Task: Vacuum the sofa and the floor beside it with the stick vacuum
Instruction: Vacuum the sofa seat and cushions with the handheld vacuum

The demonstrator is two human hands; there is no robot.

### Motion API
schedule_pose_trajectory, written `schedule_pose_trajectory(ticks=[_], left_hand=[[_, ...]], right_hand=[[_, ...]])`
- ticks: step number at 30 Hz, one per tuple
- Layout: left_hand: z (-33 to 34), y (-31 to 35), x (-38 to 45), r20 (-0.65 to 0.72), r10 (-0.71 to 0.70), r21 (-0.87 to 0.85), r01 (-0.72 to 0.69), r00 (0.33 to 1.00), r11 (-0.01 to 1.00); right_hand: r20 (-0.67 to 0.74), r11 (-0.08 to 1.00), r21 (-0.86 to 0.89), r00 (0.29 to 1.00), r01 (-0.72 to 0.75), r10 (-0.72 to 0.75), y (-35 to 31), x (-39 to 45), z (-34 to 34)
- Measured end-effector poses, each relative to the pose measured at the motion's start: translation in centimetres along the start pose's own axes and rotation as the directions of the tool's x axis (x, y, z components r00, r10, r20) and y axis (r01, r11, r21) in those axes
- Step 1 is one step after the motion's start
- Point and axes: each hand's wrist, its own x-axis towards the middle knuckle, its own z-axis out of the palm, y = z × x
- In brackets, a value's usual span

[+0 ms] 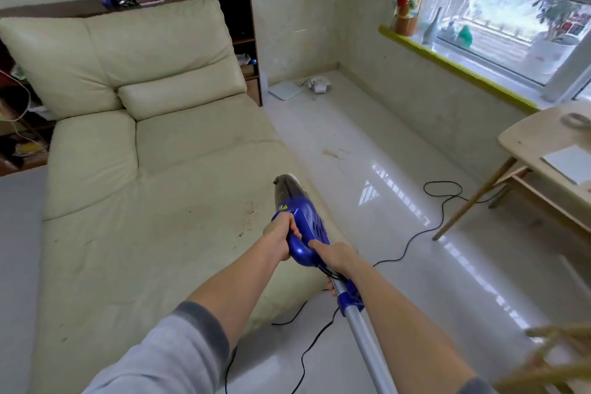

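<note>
I hold the stick vacuum with both hands — my left hand curled round the blue handle, my right hand gripping just behind it, where the silver tube starts. Its long axis points away from me along the sofa edge. The crumbs lie just left of the nozzle — I judge a small swing left is needed.
</note>
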Motion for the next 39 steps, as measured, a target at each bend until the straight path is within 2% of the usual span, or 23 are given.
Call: schedule_pose_trajectory(ticks=[9, 15, 39], left_hand=[[-1.6, -1.0, 1.4, 0.013, -0.068, -0.006, 0.068, 0.998, 0.998], [-2.7, -0.3, 1.0, 0.013, -0.048, 0.005, 0.048, 0.999, 0.999], [-16.7, -0.3, -2.1, -0.082, -0.042, -0.109, 0.033, 0.996, 0.993]], right_hand=[[0.039, 0.998, 0.027, 0.997, -0.062, 0.061, 0.5, 1.3, 1.7], [0.058, 0.998, 0.036, 0.997, -0.049, 0.046, -0.2, 0.9, 2.6], [0.145, 0.995, -0.093, 0.989, 0.028, -0.015, -4.3, -3.7, 14.2]])
